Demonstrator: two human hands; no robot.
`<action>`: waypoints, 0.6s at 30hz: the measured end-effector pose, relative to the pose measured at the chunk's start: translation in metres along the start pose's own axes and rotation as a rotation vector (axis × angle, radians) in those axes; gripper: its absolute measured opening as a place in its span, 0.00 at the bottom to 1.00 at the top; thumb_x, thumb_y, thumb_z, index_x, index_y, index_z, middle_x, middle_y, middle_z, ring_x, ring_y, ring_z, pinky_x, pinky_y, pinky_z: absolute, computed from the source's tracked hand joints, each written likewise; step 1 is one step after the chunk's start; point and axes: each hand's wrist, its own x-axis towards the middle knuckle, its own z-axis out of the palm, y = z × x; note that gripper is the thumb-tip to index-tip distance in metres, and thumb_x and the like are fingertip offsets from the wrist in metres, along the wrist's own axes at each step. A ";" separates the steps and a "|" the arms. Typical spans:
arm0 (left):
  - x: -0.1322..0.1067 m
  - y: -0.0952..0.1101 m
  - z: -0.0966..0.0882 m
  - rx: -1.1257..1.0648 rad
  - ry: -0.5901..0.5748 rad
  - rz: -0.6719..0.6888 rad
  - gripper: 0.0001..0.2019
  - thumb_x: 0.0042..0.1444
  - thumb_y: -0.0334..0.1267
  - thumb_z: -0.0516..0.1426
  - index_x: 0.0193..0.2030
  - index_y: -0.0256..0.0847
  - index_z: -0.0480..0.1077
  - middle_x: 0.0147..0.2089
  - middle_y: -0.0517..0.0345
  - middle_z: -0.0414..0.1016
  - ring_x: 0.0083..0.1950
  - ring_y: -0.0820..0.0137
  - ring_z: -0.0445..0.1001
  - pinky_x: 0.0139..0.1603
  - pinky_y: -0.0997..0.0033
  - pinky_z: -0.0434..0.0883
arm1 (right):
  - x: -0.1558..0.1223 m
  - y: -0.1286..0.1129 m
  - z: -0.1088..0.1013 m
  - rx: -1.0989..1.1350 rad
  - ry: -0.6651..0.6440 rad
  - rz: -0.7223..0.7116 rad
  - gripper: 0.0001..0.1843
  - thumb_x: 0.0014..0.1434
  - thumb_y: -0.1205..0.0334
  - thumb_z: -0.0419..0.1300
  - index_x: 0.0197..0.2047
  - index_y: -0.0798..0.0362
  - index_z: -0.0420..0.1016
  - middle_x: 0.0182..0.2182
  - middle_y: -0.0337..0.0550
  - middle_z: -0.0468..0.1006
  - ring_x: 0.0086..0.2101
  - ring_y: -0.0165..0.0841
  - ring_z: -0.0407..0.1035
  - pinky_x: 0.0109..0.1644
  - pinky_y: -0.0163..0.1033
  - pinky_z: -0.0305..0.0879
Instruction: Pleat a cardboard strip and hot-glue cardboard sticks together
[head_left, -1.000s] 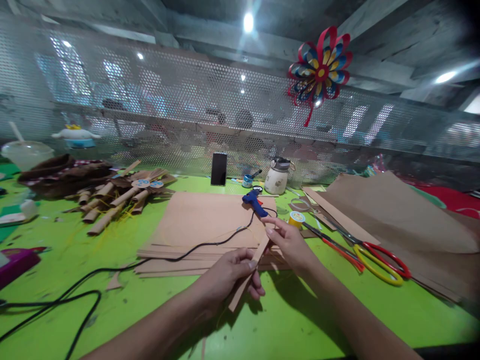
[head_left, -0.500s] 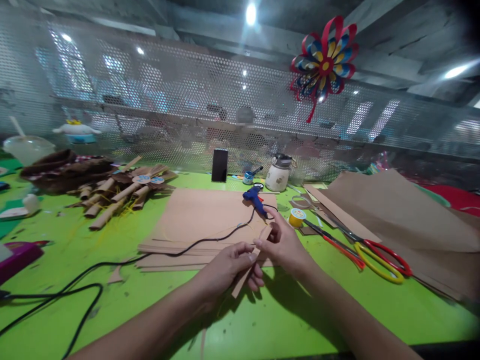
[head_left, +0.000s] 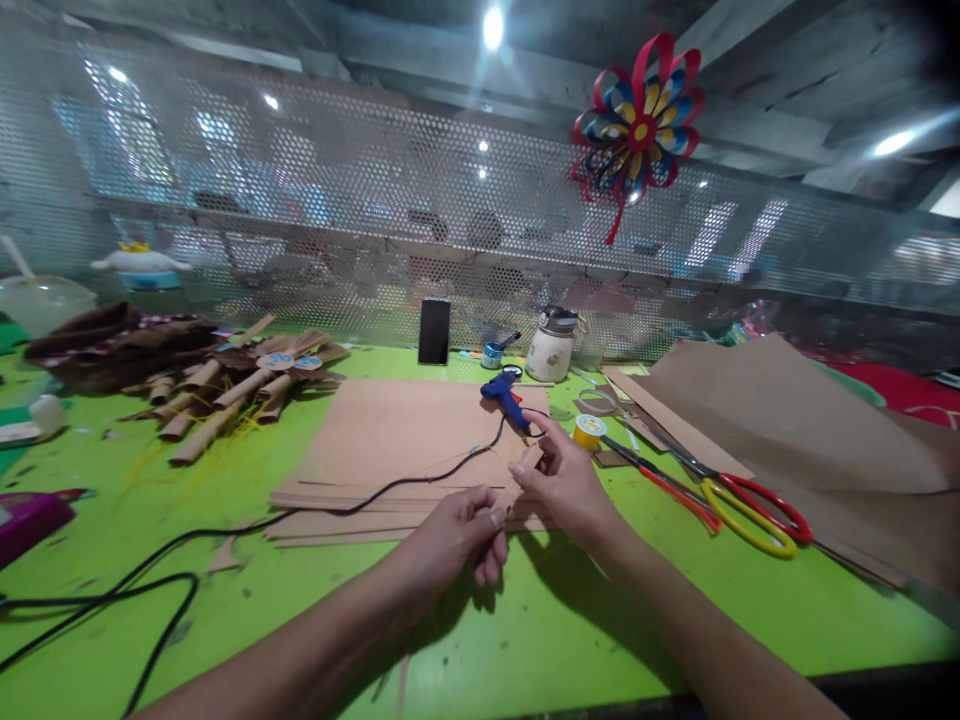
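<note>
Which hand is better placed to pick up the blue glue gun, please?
Probably the right hand: it is clearly nearer to the blue glue gun, while the left hand is farther away. Both hands hold the brown strip, so the right would first need to let go.

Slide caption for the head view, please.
Left hand and right hand hold a brown strip near a blue glue gun on brown sheets.
</note>
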 end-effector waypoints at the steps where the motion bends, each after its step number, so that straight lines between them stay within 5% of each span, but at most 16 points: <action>1: 0.000 0.001 0.000 0.008 0.011 -0.001 0.14 0.55 0.46 0.57 0.29 0.38 0.61 0.21 0.61 0.68 0.16 0.79 0.63 0.18 0.79 0.57 | 0.001 0.000 0.000 0.008 0.010 0.006 0.34 0.49 0.64 0.63 0.60 0.52 0.61 0.25 0.32 0.62 0.24 0.28 0.58 0.27 0.33 0.56; 10: 0.001 0.008 -0.003 -0.011 0.031 0.017 0.14 0.56 0.46 0.57 0.30 0.37 0.63 0.23 0.61 0.69 0.17 0.82 0.61 0.18 0.81 0.54 | -0.007 -0.008 0.011 0.301 -0.036 0.111 0.49 0.44 0.63 0.68 0.65 0.50 0.46 0.31 0.35 0.69 0.32 0.31 0.68 0.37 0.37 0.67; 18: 0.000 0.004 -0.002 -0.065 -0.007 -0.016 0.14 0.55 0.45 0.58 0.32 0.37 0.62 0.24 0.58 0.71 0.19 0.79 0.66 0.18 0.81 0.57 | -0.007 -0.003 0.011 0.189 -0.023 0.124 0.42 0.47 0.64 0.65 0.64 0.50 0.53 0.24 0.31 0.66 0.26 0.29 0.63 0.29 0.34 0.62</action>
